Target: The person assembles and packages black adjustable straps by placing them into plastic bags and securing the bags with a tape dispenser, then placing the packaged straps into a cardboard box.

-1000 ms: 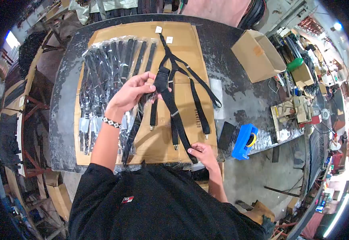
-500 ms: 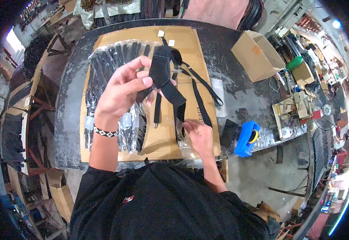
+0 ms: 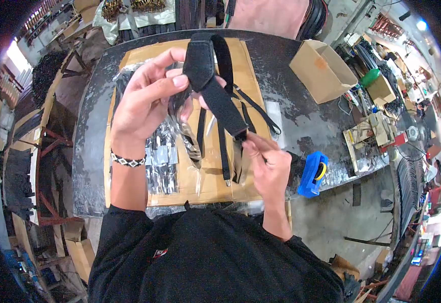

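Up over the table, my left hand (image 3: pixel 149 98) pinches a pair of black suspenders (image 3: pixel 200 63) beside their stitched back patch. Clear plastic film (image 3: pixel 182 108) hangs under that hand. Lower on the right, my right hand (image 3: pixel 271 164) grips the end of a wide black strap that runs taut down from the patch. Narrow straps with metal clips dangle between the hands, above a cardboard sheet (image 3: pixel 248 60). Black straps packed in clear plastic (image 3: pixel 160 169) lie on the cardboard below my left forearm, which partly covers them.
A blue tape dispenser (image 3: pixel 311 174) stands at the right edge of the dark table (image 3: pixel 291 121). An open cardboard box (image 3: pixel 326 70) sits at the back right. Racks and shelves with materials flank the table on both sides.
My right hand has moved up and to the right, drawing the wide strap straighter. My left hand has shifted slightly up and left, with the patch now higher.
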Demonstrator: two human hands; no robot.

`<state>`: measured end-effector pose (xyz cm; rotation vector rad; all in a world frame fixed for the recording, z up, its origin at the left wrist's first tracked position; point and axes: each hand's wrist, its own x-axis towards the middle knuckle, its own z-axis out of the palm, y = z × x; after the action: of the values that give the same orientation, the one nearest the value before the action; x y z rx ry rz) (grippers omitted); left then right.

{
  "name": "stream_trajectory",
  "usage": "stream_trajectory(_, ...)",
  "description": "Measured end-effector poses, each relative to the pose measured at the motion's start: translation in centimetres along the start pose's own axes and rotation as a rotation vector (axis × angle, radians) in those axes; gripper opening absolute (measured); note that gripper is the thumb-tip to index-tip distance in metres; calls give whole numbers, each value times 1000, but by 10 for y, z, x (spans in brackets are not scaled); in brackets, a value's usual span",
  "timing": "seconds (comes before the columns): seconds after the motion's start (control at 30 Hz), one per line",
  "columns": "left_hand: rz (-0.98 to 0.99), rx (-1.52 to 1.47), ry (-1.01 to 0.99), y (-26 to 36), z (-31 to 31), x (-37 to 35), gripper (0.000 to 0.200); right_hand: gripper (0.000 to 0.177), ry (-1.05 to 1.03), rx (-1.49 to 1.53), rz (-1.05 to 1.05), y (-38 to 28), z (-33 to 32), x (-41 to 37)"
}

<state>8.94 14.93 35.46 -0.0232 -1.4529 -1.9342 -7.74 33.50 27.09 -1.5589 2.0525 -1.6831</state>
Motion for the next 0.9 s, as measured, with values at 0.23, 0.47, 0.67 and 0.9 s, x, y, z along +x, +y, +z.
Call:
stream_trajectory(0.23,-26,81,10,-10,-2,11,31,22,-124,208,115,-1,-3,8)
stream_trajectory(0.47,-88,99,118,-18,-16,16,18,55,-393,908,306,48,4,-10)
stream_trajectory(0.67,-103,141,141,-23,-22,16,24,34,-474,911,493,63,19,-26)
stream_trajectory(0.9,-108,145,30,-22,-25,13,26,10,-490,880,529,42,12,-8)
